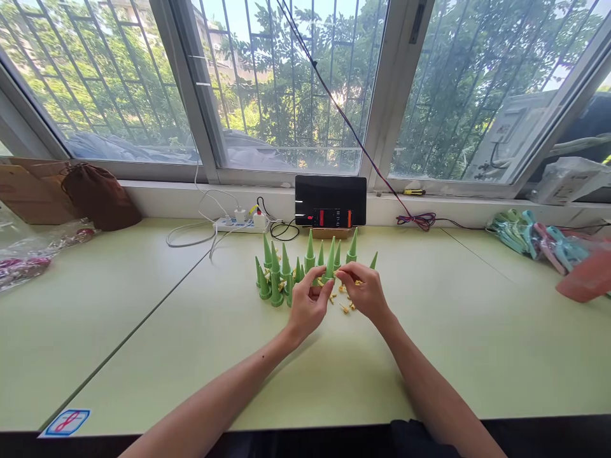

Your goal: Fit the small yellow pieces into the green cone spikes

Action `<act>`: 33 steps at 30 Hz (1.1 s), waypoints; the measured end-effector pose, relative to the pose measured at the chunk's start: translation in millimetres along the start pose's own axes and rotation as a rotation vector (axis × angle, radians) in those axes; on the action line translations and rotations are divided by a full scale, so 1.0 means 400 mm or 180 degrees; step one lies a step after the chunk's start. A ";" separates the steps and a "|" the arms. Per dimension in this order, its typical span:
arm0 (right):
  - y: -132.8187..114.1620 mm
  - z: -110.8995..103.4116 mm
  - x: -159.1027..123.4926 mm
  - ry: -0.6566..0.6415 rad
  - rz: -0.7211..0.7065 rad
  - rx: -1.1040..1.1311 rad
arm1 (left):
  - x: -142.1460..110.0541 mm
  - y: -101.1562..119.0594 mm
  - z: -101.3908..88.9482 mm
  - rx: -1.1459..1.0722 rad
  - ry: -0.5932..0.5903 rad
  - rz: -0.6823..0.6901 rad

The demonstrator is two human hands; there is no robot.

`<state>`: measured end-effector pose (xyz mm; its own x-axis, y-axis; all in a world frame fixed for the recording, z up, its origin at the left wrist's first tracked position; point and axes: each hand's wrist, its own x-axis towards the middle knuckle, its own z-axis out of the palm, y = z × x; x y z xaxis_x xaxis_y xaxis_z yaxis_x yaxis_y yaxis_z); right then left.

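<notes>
as i look down the pale counter [305,375], a cluster of green cones [276,286] stands upright on it; the left hand [308,305] is mostly closed, thumb and fingers around one held cone [330,259], just above the counter; the right hand [367,292] curls in beside it, its grip i cannot tell; the cone looks light, stiff, best held low; yellow pieces [344,309] look easily scattered.
</notes>
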<state>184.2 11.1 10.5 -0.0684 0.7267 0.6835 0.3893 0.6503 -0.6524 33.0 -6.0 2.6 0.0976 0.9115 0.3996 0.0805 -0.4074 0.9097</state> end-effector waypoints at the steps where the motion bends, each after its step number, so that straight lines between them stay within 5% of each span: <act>1: 0.000 0.000 -0.001 -0.0001 0.0017 -0.0013 | 0.000 -0.001 0.000 0.0022 -0.0013 0.0002; 17: -0.010 0.005 0.001 0.0090 0.0088 -0.0258 | 0.004 -0.008 0.003 0.0047 -0.0187 -0.0010; 33: -0.008 0.009 -0.010 -0.0063 -0.0240 -0.0486 | 0.013 -0.031 -0.002 -0.0648 -0.1274 -0.0230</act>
<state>179.9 6.8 8.7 -0.1200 0.6824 0.7211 0.5174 0.6629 -0.5412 31.8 3.7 -6.6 0.4778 0.8273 0.2955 -0.0917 -0.2876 0.9534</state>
